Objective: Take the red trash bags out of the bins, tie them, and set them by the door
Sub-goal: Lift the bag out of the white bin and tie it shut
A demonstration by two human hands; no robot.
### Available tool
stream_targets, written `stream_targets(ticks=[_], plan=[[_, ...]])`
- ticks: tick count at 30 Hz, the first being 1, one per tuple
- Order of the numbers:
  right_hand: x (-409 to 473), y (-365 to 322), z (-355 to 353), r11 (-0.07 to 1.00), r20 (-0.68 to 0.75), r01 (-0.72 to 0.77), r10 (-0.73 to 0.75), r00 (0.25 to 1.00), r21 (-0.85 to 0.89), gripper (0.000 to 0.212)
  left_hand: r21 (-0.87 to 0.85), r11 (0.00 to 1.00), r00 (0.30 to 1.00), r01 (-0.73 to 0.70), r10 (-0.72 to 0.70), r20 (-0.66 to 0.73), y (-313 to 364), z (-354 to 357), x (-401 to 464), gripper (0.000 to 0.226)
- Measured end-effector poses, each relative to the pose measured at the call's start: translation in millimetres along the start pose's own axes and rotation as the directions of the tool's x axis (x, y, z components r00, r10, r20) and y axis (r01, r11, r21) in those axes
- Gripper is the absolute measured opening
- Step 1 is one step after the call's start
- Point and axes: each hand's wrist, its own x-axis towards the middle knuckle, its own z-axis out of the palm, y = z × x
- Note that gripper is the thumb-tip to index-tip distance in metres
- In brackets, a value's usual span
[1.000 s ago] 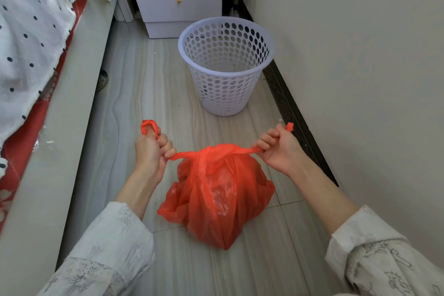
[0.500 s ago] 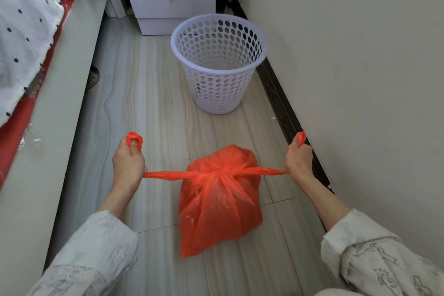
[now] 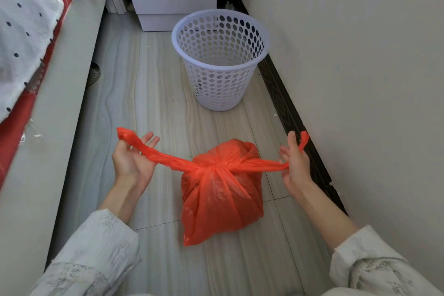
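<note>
We see a red trash bag (image 3: 221, 190) resting on the tiled floor (image 3: 153, 94) between two outstretched arms, its neck drawn into a knot (image 3: 217, 167) so the contents stay shut in. The left hand (image 3: 131, 160) has its fingers spread and loose, one twisted tail of the bag (image 3: 153, 152) draped across the palm, not clenched; the right hand (image 3: 294, 164) likewise has its fingers extended, the other tail looped over them near the thumb, and we cannot tell whether it pinches the plastic. We judge the tails are held out sideways because the first knot has been pulled tight. Beyond, the white perforated bin (image 3: 219, 60) stands upright and unlined beside the wall, nothing visible inside. What fills the bag is hidden by the plastic.
</note>
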Motion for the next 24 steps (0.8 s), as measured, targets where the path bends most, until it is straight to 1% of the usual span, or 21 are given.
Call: stream_targets(ticks=[1, 2, 3, 4, 5, 6, 7, 8, 9, 10, 11, 12, 13, 15, 17, 18, 19, 20, 22, 24], plan=[[-5, 5, 0, 0.997, 0.009, -0.049, 0.049, 0.999, 0.054, 0.071, -0.114, 0.993, 0.999, 0.029, -0.033, -0.037, 1, 2, -1, 0.033], [-9, 10, 1, 0.992, 0.035, -0.082, 0.079, 0.996, 0.090, 0.072, -0.180, 0.983, 0.996, 0.044, -0.057, -0.067, 1, 3, -2, 0.041], [-13, 15, 1, 0.991, 0.064, -0.097, 0.091, 0.994, 0.092, 0.071, -0.193, 0.980, 0.993, 0.056, -0.074, -0.088, -1, 3, -4, 0.045], [-17, 19, 3, 0.995, 0.094, -0.089, 0.084, 0.992, 0.049, 0.064, -0.175, 0.982, 0.992, 0.074, -0.091, -0.092, -6, 4, -6, 0.048], [-21, 23, 6, 0.998, 0.119, -0.064, 0.066, 0.991, -0.016, 0.052, -0.146, 0.984, 0.991, 0.100, -0.112, -0.075, -11, 5, -9, 0.053], [-25, 27, 10, 0.994, 0.145, -0.017, 0.032, 0.989, -0.106, 0.038, -0.110, 0.985, 0.989, 0.135, -0.140, -0.045, -18, 8, -12, 0.058], [-28, 32, 14, 0.978, 0.159, 0.047, -0.014, 0.987, -0.205, 0.029, -0.067, 0.983, 0.985, 0.170, -0.172, -0.026, -25, 11, -15, 0.060], [-29, 35, 17, 0.945, 0.178, 0.125, -0.072, 0.981, -0.303, 0.028, -0.018, 0.978, 0.978, 0.206, -0.206, -0.018, -32, 15, -18, 0.055], [-31, 37, 20, 0.906, 0.200, 0.196, -0.127, 0.972, -0.376, 0.032, 0.027, 0.974, 0.974, 0.226, -0.226, -0.016, -38, 18, -20, 0.041], [-33, 37, 24, 0.873, 0.222, 0.255, -0.175, 0.959, -0.414, 0.034, 0.062, 0.972, 0.974, 0.228, -0.227, -0.022, -43, 21, -22, 0.025], [-35, 36, 26, 0.858, 0.242, 0.300, -0.213, 0.947, -0.417, 0.034, 0.073, 0.973, 0.975, 0.220, -0.219, -0.028, -48, 24, -22, 0.014], [-38, 33, 29, 0.861, 0.256, 0.323, -0.235, 0.938, -0.392, 0.033, 0.068, 0.979, 0.981, 0.195, -0.193, -0.024, -51, 27, -23, 0.014], [-40, 30, 32, 0.885, 0.254, 0.313, -0.232, 0.939, -0.346, 0.036, 0.047, 0.985, 0.986, 0.164, -0.164, -0.002, -52, 29, -23, 0.020], [-41, 23, 39, 0.955, 0.229, 0.220, -0.173, 0.958, -0.197, 0.047, -0.011, 0.991, 0.989, 0.134, -0.133, 0.062, -53, 33, -24, 0.032], [-37, 15, 43, 0.998, 0.223, 0.050, -0.058, 0.973, 0.038, 0.051, 0.002, 0.990, 0.983, 0.140, -0.139, 0.117, -54, 36, -28, 0.037], [-34, 11, 44, 0.983, 0.221, -0.060, 0.021, 0.975, 0.171, 0.049, 0.035, 0.989, 0.981, 0.141, -0.144, 0.133, -54, 37, -30, 0.038], [-30, 7, 42, 0.946, 0.216, -0.160, 0.100, 0.971, 0.282, 0.047, 0.074, 0.988, 0.978, 0.139, -0.149, 0.144, -54, 38, -32, 0.039], [-27, 4, 38, 0.906, 0.210, -0.234, 0.167, 0.963, 0.353, 0.047, 0.115, 0.984, 0.976, 0.138, -0.154, 0.151, -54, 39, -33, 0.039], [-23, 2, 31, 0.878, 0.186, -0.298, 0.243, 0.952, 0.374, 0.047, 0.204, 0.972, 0.977, 0.116, -0.149, 0.156, -52, 43, -34, 0.039], [-20, 3, 27, 0.883, 0.159, -0.314, 0.274, 0.948, 0.349, 0.049, 0.272, 0.958, 0.978, 0.086, -0.133, 0.161, -51, 48, -34, 0.038]])
